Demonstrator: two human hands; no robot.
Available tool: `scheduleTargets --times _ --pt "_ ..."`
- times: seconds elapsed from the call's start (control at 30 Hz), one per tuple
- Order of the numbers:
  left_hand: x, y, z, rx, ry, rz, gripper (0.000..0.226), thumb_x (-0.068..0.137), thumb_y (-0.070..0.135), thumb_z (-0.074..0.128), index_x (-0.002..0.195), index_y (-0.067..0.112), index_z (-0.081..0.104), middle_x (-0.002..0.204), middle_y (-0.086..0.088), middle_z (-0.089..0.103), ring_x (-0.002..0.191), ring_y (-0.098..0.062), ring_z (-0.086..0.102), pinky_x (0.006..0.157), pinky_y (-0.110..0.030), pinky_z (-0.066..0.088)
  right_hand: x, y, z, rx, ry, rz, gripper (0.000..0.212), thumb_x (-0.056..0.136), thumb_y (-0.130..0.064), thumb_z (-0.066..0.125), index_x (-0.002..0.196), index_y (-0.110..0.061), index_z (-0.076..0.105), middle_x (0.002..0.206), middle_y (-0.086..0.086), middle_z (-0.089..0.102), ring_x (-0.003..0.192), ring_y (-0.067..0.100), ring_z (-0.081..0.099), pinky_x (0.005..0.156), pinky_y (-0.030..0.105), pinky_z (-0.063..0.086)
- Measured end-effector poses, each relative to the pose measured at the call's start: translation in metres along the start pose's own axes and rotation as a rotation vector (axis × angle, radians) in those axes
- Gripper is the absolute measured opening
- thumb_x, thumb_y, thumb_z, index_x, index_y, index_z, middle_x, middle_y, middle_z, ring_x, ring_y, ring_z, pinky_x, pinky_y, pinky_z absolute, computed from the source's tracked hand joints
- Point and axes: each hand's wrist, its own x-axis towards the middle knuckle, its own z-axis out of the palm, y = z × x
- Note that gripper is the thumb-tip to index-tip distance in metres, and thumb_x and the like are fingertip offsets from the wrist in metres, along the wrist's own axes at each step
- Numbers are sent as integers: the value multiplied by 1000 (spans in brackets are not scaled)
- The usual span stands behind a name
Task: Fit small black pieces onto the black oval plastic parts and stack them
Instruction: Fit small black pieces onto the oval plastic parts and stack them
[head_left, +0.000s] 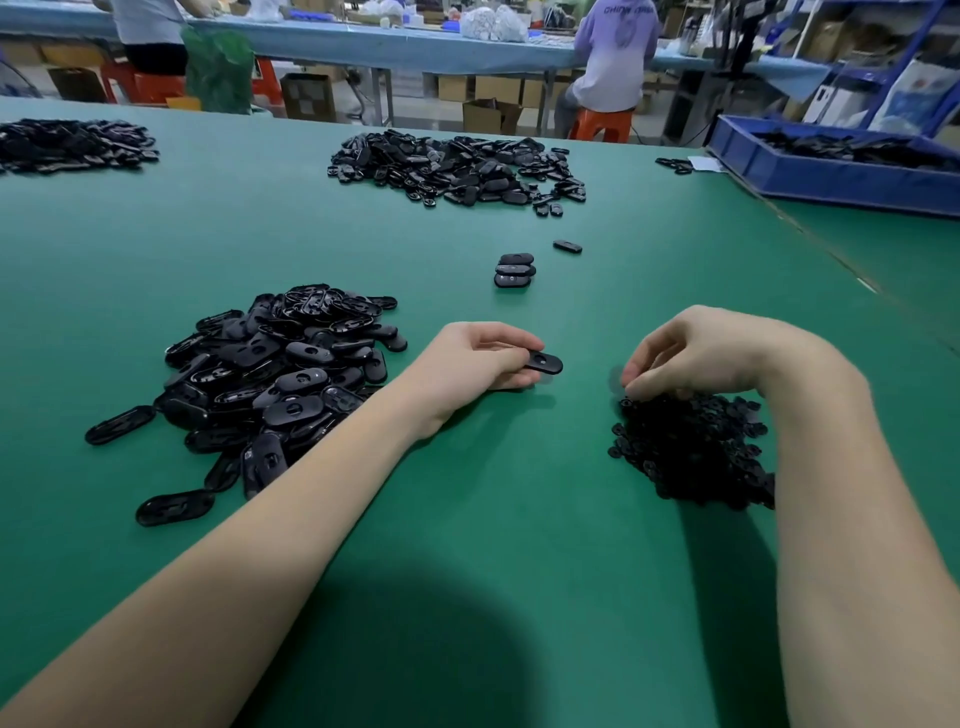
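- While the left hand (483, 358) grips one oval part (544, 362) just above the green table (519, 545), the right hand (691, 353) has fingertips curled into the heap of small pieces (691, 447); whether one is pinched cannot be told.
- Risk: picking two clinging pieces, since they lie tangled.
- Risk: misfit, should the oval part tilt in its end-on hold.
- Risk: the short stack (514, 270) stands well apart; a long reach may topple it.

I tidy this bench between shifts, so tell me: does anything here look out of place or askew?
Only small things. One oval part lies alone on the green table, apart from the short row of three. A few ovals have strayed from the near pile. Nothing looks damaged.
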Motion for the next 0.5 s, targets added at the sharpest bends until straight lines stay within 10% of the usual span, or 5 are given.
scheduleTargets --times 0.17,0.5 --pt "1 1 0 -38 -14 -12 17 101 10 57 104 6 73 100 -10 75 88 -19 75 86 -19 58 1 -2 9 -5 10 38 7 74 -31 88 76 -31 81 88 -4 79 91 23 71 91 38 58" --pt "4 -1 -4 -81 -48 -4 17 102 13 57 104 7 73 100 -11 75 89 -18 75 84 -19 58 4 -5 13 -104 23 10 8 78 -36 82 72 -32 78 80 -12 74 81 12 67 76 29 54"
